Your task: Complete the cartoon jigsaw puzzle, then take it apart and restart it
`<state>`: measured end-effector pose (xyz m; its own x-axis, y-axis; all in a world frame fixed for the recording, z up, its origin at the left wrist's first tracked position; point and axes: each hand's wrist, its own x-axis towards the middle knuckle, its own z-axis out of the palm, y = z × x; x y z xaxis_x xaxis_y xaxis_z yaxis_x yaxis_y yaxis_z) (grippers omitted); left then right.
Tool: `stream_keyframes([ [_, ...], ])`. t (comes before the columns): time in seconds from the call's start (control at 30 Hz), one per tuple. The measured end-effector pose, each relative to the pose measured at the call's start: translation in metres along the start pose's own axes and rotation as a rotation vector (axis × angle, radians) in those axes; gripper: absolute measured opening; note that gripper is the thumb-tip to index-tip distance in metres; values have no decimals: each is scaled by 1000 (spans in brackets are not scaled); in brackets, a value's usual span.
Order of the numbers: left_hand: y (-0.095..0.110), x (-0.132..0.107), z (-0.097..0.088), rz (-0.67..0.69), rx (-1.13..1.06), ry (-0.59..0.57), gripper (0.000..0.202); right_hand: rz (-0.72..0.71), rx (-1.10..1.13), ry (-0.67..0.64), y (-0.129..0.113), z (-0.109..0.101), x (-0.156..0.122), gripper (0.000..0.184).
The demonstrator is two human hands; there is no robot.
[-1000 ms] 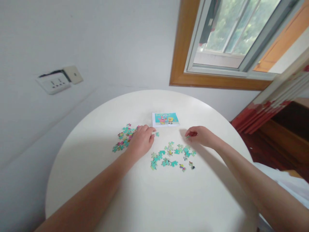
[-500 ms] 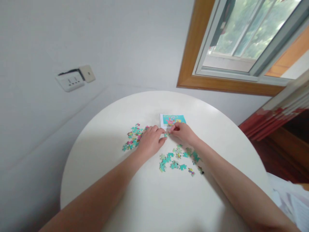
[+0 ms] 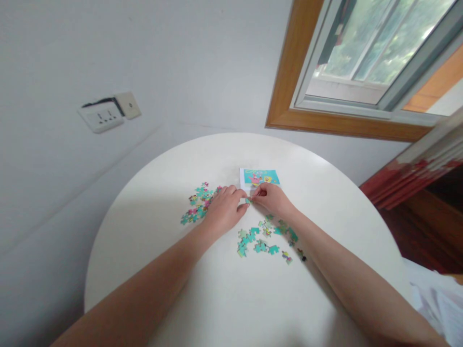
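My left hand (image 3: pixel 224 208) and my right hand (image 3: pixel 272 198) meet fingertip to fingertip at the middle of a round white table (image 3: pixel 217 299). Both pinch small teal puzzle pieces (image 3: pixel 248 200) between them. Just behind the hands lies a small picture card (image 3: pixel 259 177) with cartoon figures. One heap of loose puzzle pieces (image 3: pixel 197 208) lies left of my left hand. A second scatter of teal pieces (image 3: pixel 263 239) lies in front of my right wrist.
A white wall with a socket plate (image 3: pixel 102 115) stands behind the table on the left. A wood-framed window (image 3: pixel 361 72) is at the upper right. A red and cream curtain (image 3: pixel 415 168) hangs at the right, over dark wooden furniture.
My right hand has moved left from the table's right side to meet my left hand in front of the card. The camera has shifted slightly.
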<state>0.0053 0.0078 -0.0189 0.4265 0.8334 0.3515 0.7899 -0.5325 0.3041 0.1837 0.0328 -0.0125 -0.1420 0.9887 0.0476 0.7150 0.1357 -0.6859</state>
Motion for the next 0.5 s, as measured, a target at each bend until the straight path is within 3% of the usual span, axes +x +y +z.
stream_keyframes([
  [0.5,-2,0,1,14,31,-6,20,-30,3,-66,4,-12,0,11],
])
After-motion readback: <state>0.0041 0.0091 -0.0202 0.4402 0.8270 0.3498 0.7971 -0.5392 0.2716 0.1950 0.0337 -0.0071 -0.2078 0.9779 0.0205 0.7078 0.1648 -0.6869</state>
